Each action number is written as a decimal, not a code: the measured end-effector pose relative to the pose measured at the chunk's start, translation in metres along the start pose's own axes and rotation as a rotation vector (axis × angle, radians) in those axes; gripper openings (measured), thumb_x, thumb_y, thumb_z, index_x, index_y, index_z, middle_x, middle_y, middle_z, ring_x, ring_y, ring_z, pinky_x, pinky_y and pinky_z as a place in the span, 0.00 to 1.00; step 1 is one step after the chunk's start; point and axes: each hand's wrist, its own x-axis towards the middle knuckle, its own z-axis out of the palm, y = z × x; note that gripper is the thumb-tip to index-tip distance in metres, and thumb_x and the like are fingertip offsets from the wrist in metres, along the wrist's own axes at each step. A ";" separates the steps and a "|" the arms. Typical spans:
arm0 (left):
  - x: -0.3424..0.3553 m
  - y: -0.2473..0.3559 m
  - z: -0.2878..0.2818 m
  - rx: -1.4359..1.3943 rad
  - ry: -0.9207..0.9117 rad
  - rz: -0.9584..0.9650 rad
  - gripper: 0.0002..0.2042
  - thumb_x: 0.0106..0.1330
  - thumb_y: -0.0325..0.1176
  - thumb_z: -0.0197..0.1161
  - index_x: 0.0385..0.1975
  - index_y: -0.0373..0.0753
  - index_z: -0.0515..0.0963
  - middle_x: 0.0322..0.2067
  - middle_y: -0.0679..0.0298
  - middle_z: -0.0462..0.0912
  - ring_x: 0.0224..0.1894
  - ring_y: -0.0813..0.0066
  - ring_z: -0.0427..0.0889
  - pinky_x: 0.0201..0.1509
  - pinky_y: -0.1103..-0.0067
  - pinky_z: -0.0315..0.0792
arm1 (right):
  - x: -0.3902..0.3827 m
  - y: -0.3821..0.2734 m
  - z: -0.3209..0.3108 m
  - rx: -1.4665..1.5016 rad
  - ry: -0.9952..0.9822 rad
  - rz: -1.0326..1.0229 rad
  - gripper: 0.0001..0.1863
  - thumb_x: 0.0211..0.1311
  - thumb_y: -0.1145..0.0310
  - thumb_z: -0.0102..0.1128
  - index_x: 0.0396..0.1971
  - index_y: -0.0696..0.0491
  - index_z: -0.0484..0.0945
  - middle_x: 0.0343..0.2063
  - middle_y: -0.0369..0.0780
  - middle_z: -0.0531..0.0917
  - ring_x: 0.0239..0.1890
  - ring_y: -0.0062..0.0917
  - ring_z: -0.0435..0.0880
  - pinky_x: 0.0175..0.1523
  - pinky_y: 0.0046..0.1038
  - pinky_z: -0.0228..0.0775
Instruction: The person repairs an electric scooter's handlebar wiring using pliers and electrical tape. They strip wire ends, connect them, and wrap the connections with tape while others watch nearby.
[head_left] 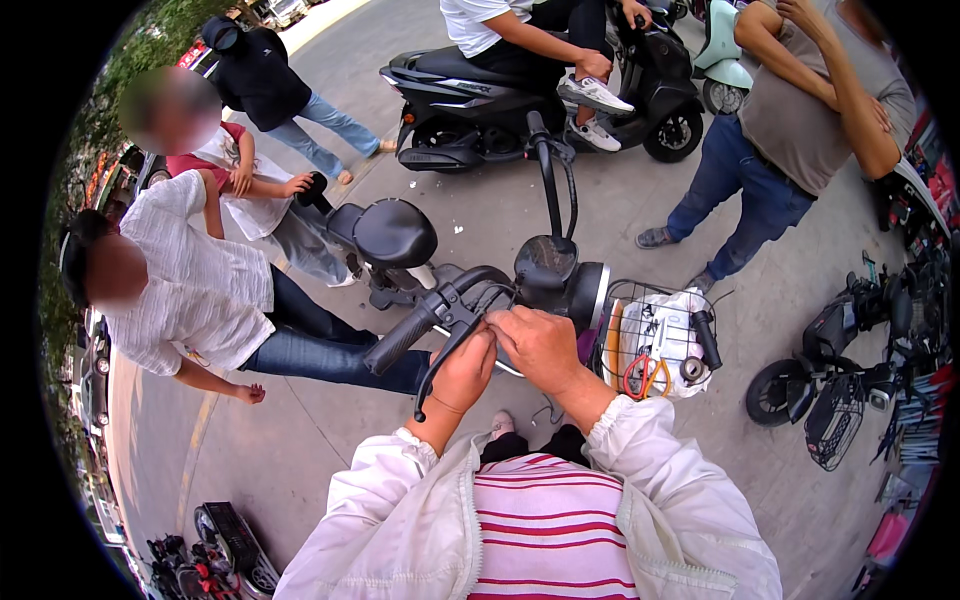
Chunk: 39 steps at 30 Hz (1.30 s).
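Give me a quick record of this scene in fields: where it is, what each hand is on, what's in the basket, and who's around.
Place: paved ground outdoors, scooters parked around
Left hand: on the handlebar by the brake lever, next to the black grip
Right hand: on the handlebar centre, touching the left hand
Wire basket: holds a white bag and small parts
Mirror: upright on its stem
Bystanders: four people; one sits on a black scooter
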 end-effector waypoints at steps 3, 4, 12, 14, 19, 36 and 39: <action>0.000 -0.002 0.000 -0.005 0.012 0.013 0.08 0.55 0.24 0.65 0.35 0.36 0.79 0.40 0.57 0.83 0.36 0.59 0.84 0.37 0.73 0.79 | 0.002 0.001 0.000 -0.057 -0.045 -0.031 0.05 0.54 0.68 0.62 0.30 0.48 0.78 0.21 0.36 0.79 0.25 0.32 0.82 0.27 0.31 0.72; -0.001 -0.002 0.000 -0.011 0.010 0.013 0.08 0.55 0.24 0.65 0.35 0.36 0.79 0.41 0.57 0.83 0.37 0.59 0.84 0.37 0.73 0.79 | 0.002 0.001 0.001 -0.066 -0.053 -0.030 0.04 0.54 0.68 0.62 0.30 0.49 0.77 0.21 0.36 0.79 0.25 0.32 0.82 0.27 0.31 0.72; 0.002 0.003 -0.004 -0.071 -0.028 -0.008 0.10 0.54 0.20 0.66 0.35 0.33 0.76 0.41 0.55 0.83 0.39 0.57 0.83 0.42 0.73 0.77 | -0.008 -0.004 0.010 0.089 0.093 0.377 0.05 0.59 0.66 0.59 0.32 0.50 0.77 0.25 0.40 0.83 0.26 0.35 0.83 0.28 0.34 0.72; 0.004 0.004 -0.003 -0.067 -0.015 0.001 0.10 0.54 0.20 0.66 0.35 0.34 0.75 0.41 0.55 0.84 0.38 0.58 0.83 0.41 0.73 0.77 | -0.011 -0.007 0.013 0.127 0.106 0.521 0.06 0.60 0.65 0.59 0.33 0.51 0.77 0.25 0.40 0.84 0.26 0.36 0.84 0.29 0.35 0.72; 0.005 0.005 -0.002 -0.059 -0.003 0.005 0.10 0.53 0.19 0.65 0.34 0.34 0.75 0.39 0.56 0.84 0.37 0.59 0.83 0.40 0.73 0.77 | -0.019 -0.001 0.039 0.307 0.248 0.778 0.08 0.62 0.64 0.58 0.32 0.54 0.79 0.20 0.42 0.83 0.24 0.35 0.83 0.30 0.34 0.71; 0.001 0.000 0.001 -0.111 -0.023 -0.021 0.09 0.55 0.21 0.65 0.35 0.33 0.75 0.40 0.55 0.83 0.37 0.57 0.83 0.40 0.71 0.77 | -0.025 0.013 0.025 0.199 0.076 0.483 0.10 0.57 0.70 0.61 0.39 0.52 0.80 0.27 0.36 0.77 0.26 0.26 0.76 0.32 0.27 0.69; 0.001 0.000 0.002 -0.096 -0.021 -0.025 0.09 0.55 0.21 0.65 0.35 0.33 0.75 0.40 0.55 0.83 0.38 0.56 0.83 0.40 0.71 0.78 | -0.023 0.023 0.021 0.118 0.072 0.483 0.10 0.56 0.69 0.62 0.38 0.51 0.80 0.31 0.37 0.78 0.28 0.30 0.79 0.34 0.29 0.70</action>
